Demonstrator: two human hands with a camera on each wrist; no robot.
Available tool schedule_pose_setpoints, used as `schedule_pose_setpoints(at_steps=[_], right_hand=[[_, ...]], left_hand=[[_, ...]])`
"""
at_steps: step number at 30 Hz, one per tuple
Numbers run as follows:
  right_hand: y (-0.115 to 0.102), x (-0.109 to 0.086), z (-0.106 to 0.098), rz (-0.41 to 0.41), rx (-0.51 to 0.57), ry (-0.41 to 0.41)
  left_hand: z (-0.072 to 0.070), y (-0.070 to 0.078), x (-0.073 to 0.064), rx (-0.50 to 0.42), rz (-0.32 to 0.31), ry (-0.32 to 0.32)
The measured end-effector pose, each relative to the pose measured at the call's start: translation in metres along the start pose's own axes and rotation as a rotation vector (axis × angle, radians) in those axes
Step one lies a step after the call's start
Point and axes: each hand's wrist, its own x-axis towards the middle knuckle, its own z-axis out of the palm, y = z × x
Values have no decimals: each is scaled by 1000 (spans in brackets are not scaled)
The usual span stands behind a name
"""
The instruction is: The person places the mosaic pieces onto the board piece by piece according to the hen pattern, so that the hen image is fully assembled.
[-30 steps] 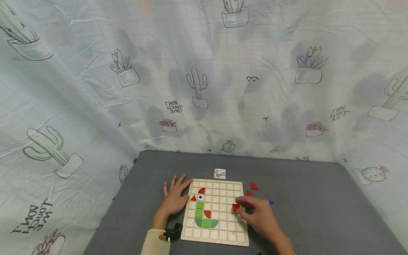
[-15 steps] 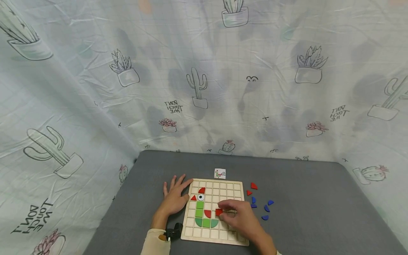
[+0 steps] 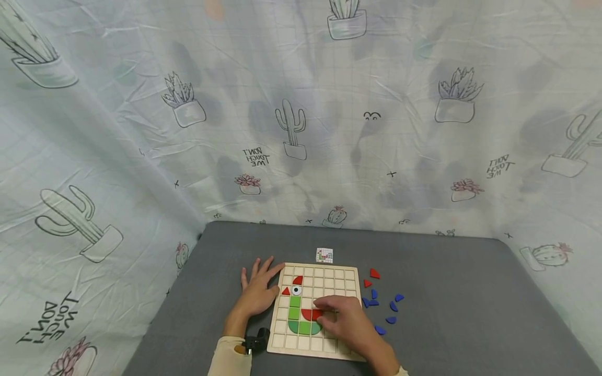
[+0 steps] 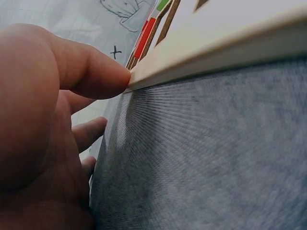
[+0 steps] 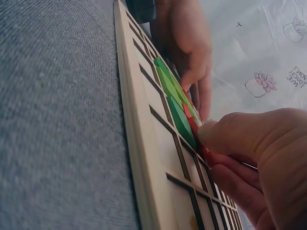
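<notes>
While pinching a red square (image 3: 316, 314) in the right hand (image 3: 349, 321), covers several near right cells of the board (image 3: 330, 284) and hides part of the square behind the fingertips. Holds the square at the cell just right of a red quarter (image 3: 306, 315) and directly above a dark green quarter (image 3: 315, 328); cannot tell whether seated flat. Has the left hand (image 3: 256, 296) spread on the opposite side, with thumb and forefinger touching the board's left edge and the other fingers fanned away from the board. Wears a dark mount (image 3: 256, 342) on the left wrist, close beside that edge. Set into the board's left half: light green squares (image 3: 293, 313), an eye tile (image 3: 296, 290) and a red triangle (image 3: 285, 292). Just past the far edge, flat on the grey table (image 3: 447, 292), a small card (image 3: 324, 255). Scattered to the right of the board, beyond the right hand: several blue pieces (image 3: 393, 306) and two red pieces (image 3: 374, 273). Behind and at both sides, a cactus-printed cloth (image 3: 400, 156).
</notes>
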Motion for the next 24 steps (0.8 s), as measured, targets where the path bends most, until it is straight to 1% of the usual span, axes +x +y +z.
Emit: schedule_pose_setpoints(at_steps=[5,12,15,19,22,24], right_hand=[[-1,0,1,28,8,-8],[1,1,4,8,-20,-12],[2,3,1,2,-15,-21],[9,10,-15,27,-22,-21],[23,16,-35,50,-45,2],[36,20,-49,85,-51,21]], left_hand=[[0,-1,0,5,-2,-5],[0,-1,1,2,2,3],[1,-2,1,7,-2,0],[0,-2,1,11,-2,-5],[-1,-1,0,1,-2,-7],[-1,-1,0,-2,0,-8]])
